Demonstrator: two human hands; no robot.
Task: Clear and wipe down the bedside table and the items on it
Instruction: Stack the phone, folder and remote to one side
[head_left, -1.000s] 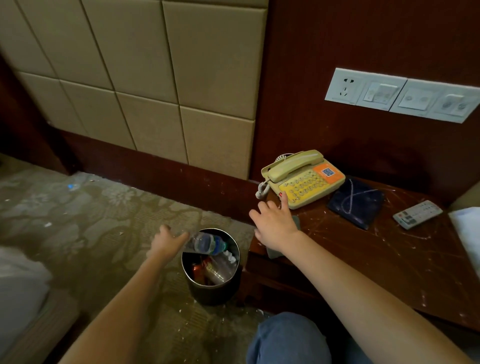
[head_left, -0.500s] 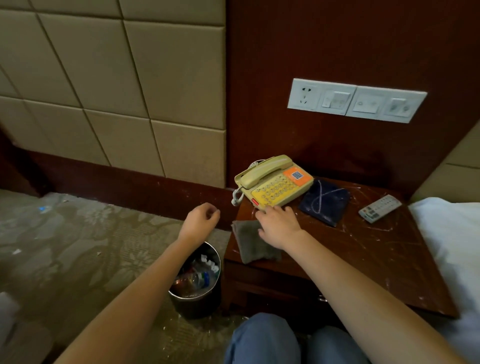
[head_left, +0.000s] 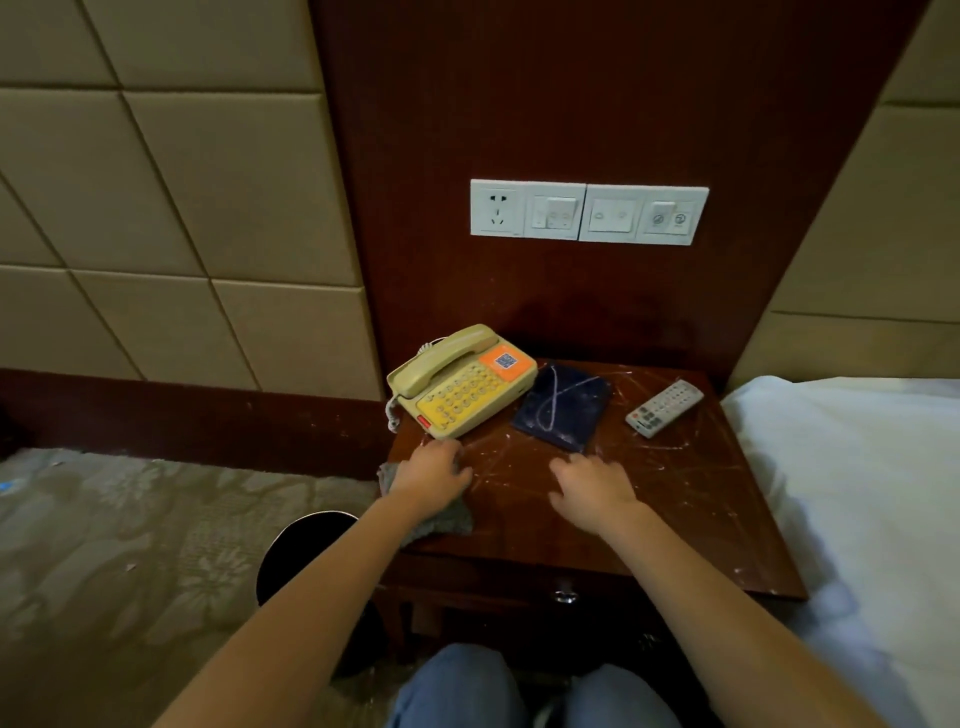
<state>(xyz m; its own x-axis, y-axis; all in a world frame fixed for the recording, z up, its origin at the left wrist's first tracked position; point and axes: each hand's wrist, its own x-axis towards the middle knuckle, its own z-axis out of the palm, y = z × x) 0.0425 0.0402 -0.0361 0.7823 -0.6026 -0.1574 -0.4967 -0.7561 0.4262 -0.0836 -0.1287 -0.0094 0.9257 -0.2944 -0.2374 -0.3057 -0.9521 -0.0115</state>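
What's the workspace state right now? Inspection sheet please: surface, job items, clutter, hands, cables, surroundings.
Surface: bedside table dark wood, streaked with white marks.
Job's things: telephone back left; dark folder centre, smeared; remote back right; grey cloth at front left edge.
Clutter: nothing seen.
Hands: left hand on the cloth; right hand flat on the table, empty.
Cables: coiled phone cord at the telephone's left.
Surroundings: bin on the carpet, left; bed right; switch panel above.

Yellow/orange phone (head_left: 462, 379), navy folder (head_left: 563, 408) w/ white streaks, grey cloth (head_left: 447, 519), dark-red table (head_left: 701, 519).
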